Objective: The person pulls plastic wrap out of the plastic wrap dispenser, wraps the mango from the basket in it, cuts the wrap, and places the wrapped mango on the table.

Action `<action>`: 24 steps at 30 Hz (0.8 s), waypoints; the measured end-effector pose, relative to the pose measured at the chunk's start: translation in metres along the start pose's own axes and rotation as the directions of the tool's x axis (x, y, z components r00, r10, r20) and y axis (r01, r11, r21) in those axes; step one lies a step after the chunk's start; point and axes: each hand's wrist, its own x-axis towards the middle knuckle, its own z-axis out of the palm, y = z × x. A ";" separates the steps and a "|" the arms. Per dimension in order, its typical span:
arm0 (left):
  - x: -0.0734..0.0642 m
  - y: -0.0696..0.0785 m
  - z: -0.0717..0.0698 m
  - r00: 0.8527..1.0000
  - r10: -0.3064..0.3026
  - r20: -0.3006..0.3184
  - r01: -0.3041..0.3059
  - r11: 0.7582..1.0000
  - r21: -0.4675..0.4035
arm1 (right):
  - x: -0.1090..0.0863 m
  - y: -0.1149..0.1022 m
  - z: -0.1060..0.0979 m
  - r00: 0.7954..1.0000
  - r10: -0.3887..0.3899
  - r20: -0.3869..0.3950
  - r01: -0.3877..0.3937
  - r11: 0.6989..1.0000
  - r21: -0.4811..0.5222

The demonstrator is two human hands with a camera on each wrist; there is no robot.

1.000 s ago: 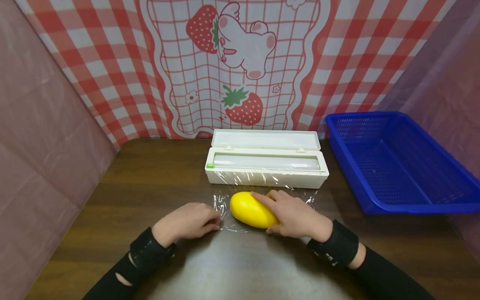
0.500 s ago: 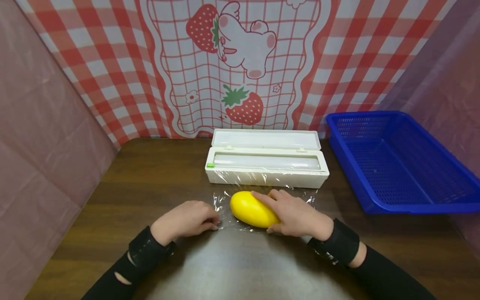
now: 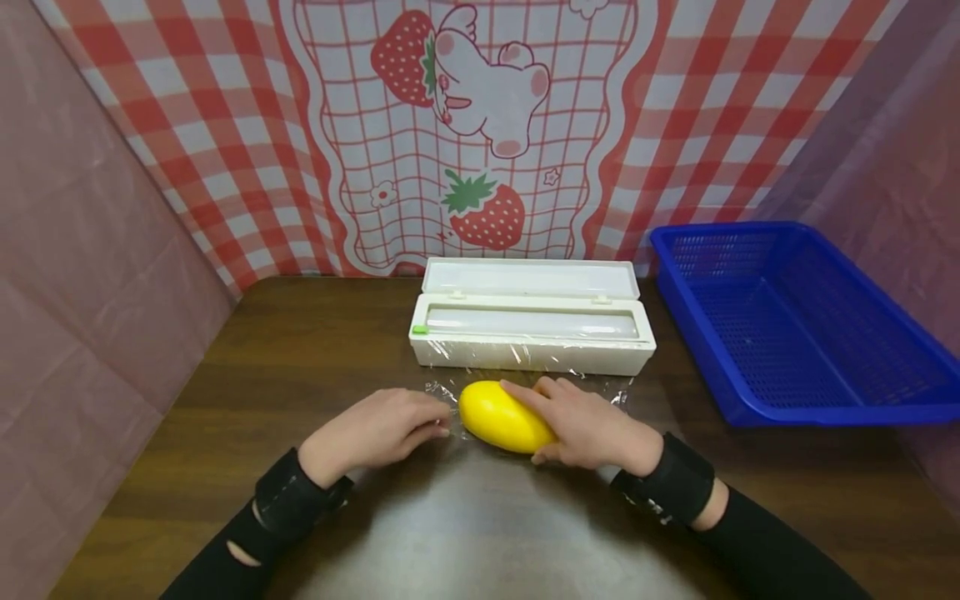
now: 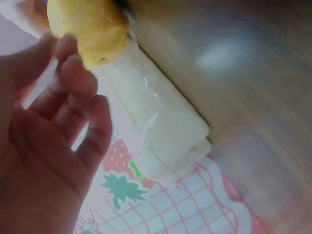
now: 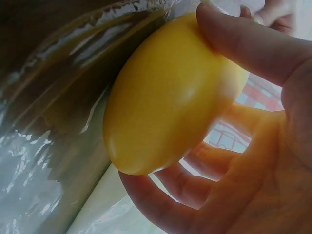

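Observation:
A smooth yellow oval fruit (image 3: pixel 504 417) lies on a sheet of clear plastic wrap (image 5: pixel 36 151) pulled from the white dispenser box (image 3: pixel 531 357). My right hand (image 3: pixel 594 425) grips the fruit's right end, thumb on the near side and fingers over the far side. My left hand (image 3: pixel 382 427) is just left of the fruit, thumb and fingertips pinched together on the sheet's near-left edge. In the left wrist view, the left fingertips (image 4: pixel 68 46) overlap the fruit, whose end shows a small dark spot. The film under the fruit is mostly hidden.
The dispenser's lid (image 3: pixel 531 277) stands raised at the back, with a wrap roll (image 3: pixel 531 322) inside. A blue plastic basket (image 3: pixel 738 392) sits at the right. A checked strawberry cloth (image 3: pixel 480 125) hangs behind the brown wooden table (image 3: pixel 247 400).
My left hand has moved slightly right and away from me, closer to the fruit, and the near-left film edge has shifted with it. The right hand keeps its grip on the fruit.

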 end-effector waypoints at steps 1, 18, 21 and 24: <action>0.002 0.000 -0.001 1.000 0.004 -0.014 -0.004 1.000 -0.002 | 0.000 0.000 0.000 1.000 0.000 0.005 0.000 1.000 0.002; 0.049 0.000 0.017 0.981 0.030 -0.189 0.011 0.978 0.209 | 0.002 0.000 -0.003 0.999 -0.006 0.032 0.005 0.999 0.047; 0.049 -0.001 0.022 0.975 0.022 -0.220 0.018 0.984 0.176 | 0.001 0.001 -0.004 0.999 -0.010 0.035 0.008 0.999 0.051; 0.051 -0.001 0.024 0.975 0.000 -0.223 0.022 0.995 0.096 | 0.001 0.002 -0.004 0.999 -0.011 0.034 0.009 0.998 0.056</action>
